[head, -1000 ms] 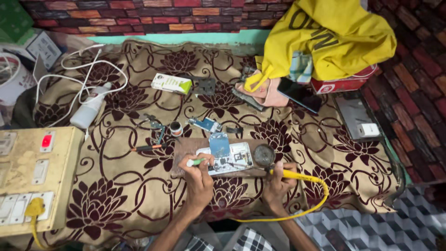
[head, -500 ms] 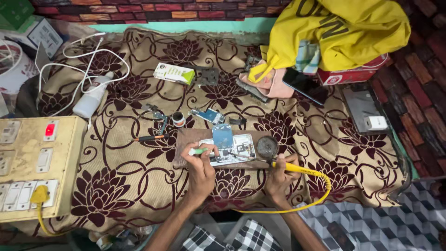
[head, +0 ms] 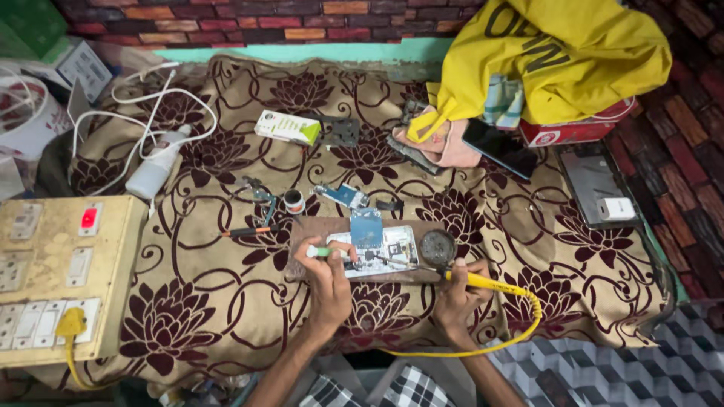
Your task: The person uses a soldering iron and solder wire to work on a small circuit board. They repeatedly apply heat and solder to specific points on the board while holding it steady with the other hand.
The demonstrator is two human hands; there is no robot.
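The right hand [head: 456, 294] is gripping the yellow handle of a soldering iron [head: 483, 282], fingers wrapped tight around it, with the thin tip reaching left over the opened phone [head: 375, 251]. The left hand [head: 326, 279] is pinching a small tool with a light green handle [head: 318, 251] between thumb and fingertips, its working end meeting the same spot on the phone. The phone is lying open-side up on a brown work board [head: 317, 230] on the floral cloth [head: 211, 301], directly ahead of both hands, with a blue circuit board [head: 366, 226] resting at its far edge.

For a clean joint, judged from this layout: both wrists should be resting on the cloth, the iron tip should be touching only the intended pad, and the yellow cord [head: 520, 332] should be hanging slack so it is not dragging the handle. A round dark tin [head: 438, 246] is sitting just beside the iron.

Farther off, a small round pot [head: 294, 200], a green-and-white box [head: 287, 127] and a yellow bag [head: 558, 56] are lying on the cloth; a switchboard [head: 60, 279] is standing at left.

The exact contact point, the tip of the left-hand tool and the component being worked are too small to make out. Both forearms are cut off by the lower frame edge.
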